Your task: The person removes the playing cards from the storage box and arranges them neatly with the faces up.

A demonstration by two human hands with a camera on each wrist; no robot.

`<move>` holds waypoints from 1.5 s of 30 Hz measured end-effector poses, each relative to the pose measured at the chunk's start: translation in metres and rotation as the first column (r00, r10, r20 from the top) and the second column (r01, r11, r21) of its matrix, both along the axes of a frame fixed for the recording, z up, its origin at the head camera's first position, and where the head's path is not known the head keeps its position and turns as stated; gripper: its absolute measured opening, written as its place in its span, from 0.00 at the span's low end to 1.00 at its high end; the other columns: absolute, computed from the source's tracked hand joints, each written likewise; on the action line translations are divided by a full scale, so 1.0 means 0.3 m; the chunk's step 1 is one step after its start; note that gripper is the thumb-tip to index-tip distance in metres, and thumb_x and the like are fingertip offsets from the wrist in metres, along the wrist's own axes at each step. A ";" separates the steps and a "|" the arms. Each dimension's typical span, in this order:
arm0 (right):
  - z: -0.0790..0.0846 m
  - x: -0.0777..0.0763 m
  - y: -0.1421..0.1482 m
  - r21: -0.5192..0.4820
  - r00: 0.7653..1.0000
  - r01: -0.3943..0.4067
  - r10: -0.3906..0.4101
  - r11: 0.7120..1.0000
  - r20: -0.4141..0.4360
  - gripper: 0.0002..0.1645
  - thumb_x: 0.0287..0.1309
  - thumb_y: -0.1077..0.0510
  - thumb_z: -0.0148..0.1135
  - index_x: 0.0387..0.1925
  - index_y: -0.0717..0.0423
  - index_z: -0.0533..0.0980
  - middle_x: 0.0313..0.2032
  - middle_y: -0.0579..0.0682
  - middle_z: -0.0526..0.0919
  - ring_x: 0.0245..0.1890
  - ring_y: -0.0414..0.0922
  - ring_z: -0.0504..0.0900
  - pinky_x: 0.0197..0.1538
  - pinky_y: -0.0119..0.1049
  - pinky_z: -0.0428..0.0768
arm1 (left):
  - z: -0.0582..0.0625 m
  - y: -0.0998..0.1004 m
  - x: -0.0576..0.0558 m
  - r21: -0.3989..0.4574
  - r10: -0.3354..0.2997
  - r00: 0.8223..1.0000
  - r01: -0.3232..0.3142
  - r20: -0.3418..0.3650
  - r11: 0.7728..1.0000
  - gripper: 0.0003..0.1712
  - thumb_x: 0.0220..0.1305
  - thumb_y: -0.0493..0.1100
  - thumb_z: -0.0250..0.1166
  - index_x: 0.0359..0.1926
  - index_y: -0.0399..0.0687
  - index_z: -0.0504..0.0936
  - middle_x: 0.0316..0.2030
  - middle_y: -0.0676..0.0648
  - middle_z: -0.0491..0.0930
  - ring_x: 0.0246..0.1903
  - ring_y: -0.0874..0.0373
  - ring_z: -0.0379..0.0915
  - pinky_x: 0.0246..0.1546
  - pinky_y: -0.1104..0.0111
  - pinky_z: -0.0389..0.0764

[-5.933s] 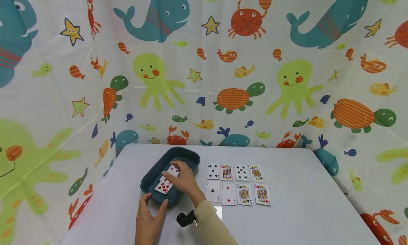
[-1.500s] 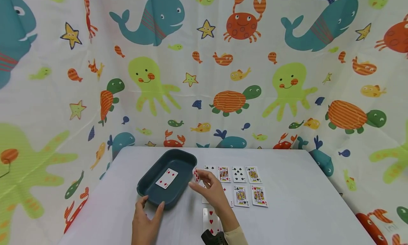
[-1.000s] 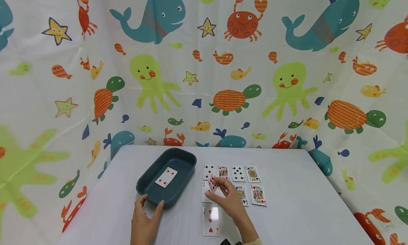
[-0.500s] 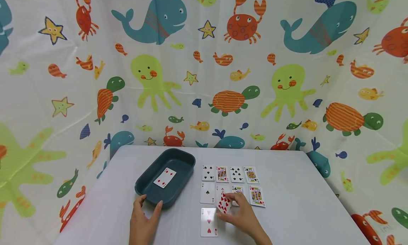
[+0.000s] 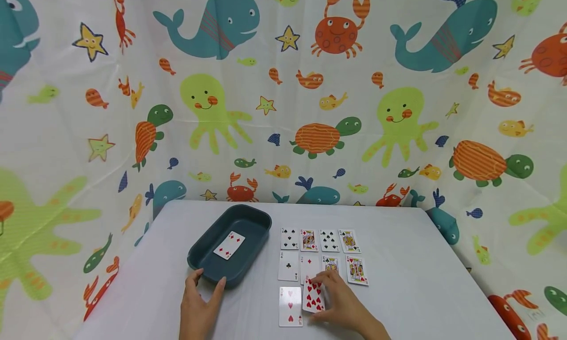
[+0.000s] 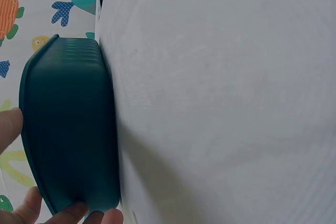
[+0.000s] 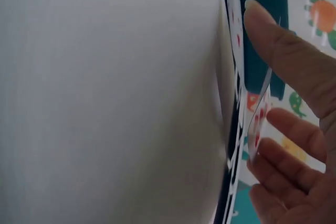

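Note:
My left hand grips the near end of a dark teal plastic tray, thumb and fingers spread around its corners. In the left wrist view, fingertips touch the tray's rim and wall. A diamonds playing card lies face up inside it. My right hand pinches a hearts playing card with several pips, just right of the three of hearts. The right wrist view has that hearts card tilted between thumb and fingers; whether it touches the table is unclear.
Two rows of face-up cards lie behind the right hand, among them the ace of clubs, the two of diamonds and a red king. The white table ends at a sea-animal curtain.
My right hand has taken the hearts card out of the tray and brought it right and nearer, beside the three of hearts. The left hand stays at the tray, which holds one visible card.

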State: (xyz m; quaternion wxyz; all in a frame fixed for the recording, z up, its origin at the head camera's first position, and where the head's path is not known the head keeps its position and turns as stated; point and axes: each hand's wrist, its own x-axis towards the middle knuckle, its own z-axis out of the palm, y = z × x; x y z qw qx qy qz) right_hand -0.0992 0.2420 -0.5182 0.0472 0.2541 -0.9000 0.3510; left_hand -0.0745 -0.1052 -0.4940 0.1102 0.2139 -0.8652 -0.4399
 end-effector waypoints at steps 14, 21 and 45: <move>0.012 0.005 0.035 0.124 0.990 -0.136 0.132 0.983 0.040 0.49 0.34 0.28 0.81 0.57 0.48 0.79 0.56 0.40 0.74 0.56 0.44 0.76 0.63 0.43 0.78 | 0.003 0.000 0.003 0.012 0.000 1.000 0.000 -0.004 1.000 0.48 0.66 0.57 0.69 0.72 0.34 0.56 0.71 0.23 0.60 0.69 0.28 0.58 0.64 0.35 0.66; 0.022 0.013 0.039 0.122 0.989 -0.145 0.140 0.982 0.055 0.50 0.34 0.29 0.81 0.59 0.47 0.78 0.57 0.41 0.74 0.57 0.45 0.76 0.63 0.42 0.78 | 0.000 -0.003 0.000 0.010 -0.002 1.000 0.002 0.001 1.000 0.48 0.66 0.57 0.69 0.72 0.34 0.56 0.71 0.23 0.59 0.70 0.28 0.57 0.65 0.35 0.66; 0.118 -0.009 -0.009 -0.294 0.989 0.060 -0.018 0.954 0.146 0.38 0.55 0.44 0.78 0.66 0.41 0.73 0.63 0.46 0.77 0.64 0.48 0.76 0.68 0.51 0.75 | 0.002 0.000 0.007 0.015 -0.004 1.000 0.004 -0.019 1.000 0.47 0.66 0.55 0.69 0.72 0.34 0.57 0.70 0.23 0.61 0.69 0.28 0.58 0.64 0.35 0.66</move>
